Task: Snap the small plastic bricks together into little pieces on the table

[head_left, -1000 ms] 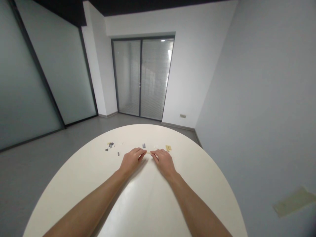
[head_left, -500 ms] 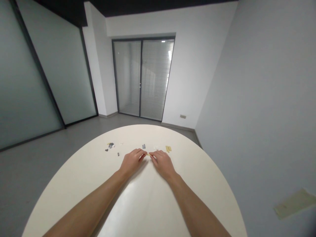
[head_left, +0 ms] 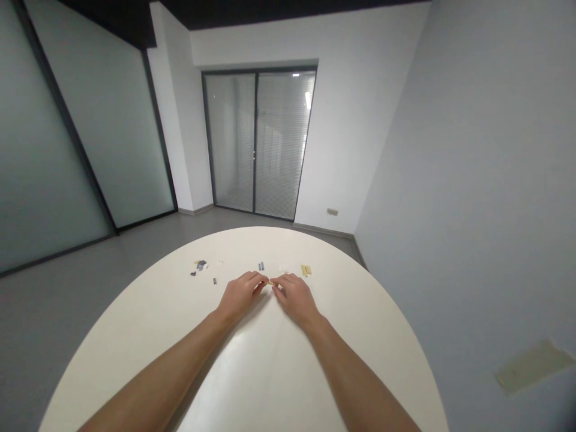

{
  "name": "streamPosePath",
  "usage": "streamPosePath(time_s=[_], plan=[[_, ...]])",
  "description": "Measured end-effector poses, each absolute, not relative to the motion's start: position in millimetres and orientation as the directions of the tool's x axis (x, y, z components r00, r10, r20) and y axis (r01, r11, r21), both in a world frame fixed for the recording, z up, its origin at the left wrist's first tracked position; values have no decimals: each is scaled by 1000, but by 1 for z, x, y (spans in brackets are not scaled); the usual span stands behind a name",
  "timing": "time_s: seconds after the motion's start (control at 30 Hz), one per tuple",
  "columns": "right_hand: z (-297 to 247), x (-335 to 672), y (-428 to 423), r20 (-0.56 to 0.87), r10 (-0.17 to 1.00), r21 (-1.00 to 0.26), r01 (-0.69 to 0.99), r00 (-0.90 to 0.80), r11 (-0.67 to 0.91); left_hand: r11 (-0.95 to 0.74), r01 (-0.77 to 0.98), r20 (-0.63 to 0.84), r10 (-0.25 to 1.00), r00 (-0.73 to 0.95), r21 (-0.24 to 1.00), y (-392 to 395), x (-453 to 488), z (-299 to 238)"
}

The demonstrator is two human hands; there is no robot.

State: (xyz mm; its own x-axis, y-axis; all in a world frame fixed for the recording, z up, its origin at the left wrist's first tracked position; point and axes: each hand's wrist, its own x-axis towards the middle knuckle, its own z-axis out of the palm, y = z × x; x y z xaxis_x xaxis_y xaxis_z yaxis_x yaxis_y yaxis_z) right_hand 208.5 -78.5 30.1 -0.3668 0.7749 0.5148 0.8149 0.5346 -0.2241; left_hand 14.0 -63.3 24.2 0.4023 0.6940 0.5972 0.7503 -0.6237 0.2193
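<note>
My left hand (head_left: 243,294) and my right hand (head_left: 293,295) meet fingertip to fingertip just above the white round table (head_left: 261,384). Between them is a small yellowish piece (head_left: 270,282), pinched from both sides and mostly hidden by the fingers; its exact kind is too small to make out. Just beyond the hands lie two small grey strips (head_left: 261,266) and a pale, whitish scrap (head_left: 283,268). Flat yellow pieces (head_left: 306,270) rest past my right hand.
To the left on the table are a little heap of dark and white scraps (head_left: 201,264), a dark bit (head_left: 193,273) and a small grey piece (head_left: 215,281). A glass door (head_left: 254,144) stands behind the table, and a wall (head_left: 472,180) rises on the right.
The fingertips of my right hand have shifted slightly at the yellowish piece, closer to the left ones. The whole view has moved a little; the scraps lie as before.
</note>
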Motion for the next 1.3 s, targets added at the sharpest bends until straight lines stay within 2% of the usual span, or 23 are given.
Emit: streamPosePath(time_s=[0.57,1.3], plan=[[33,207,-79,499,785,-252,806,-367,536,-617,761,576,703,417,202,-61,13,20],[32,207,-79,482,796,-247,815,-366,524,-548,798,512,775,371,251,-62,12,23]])
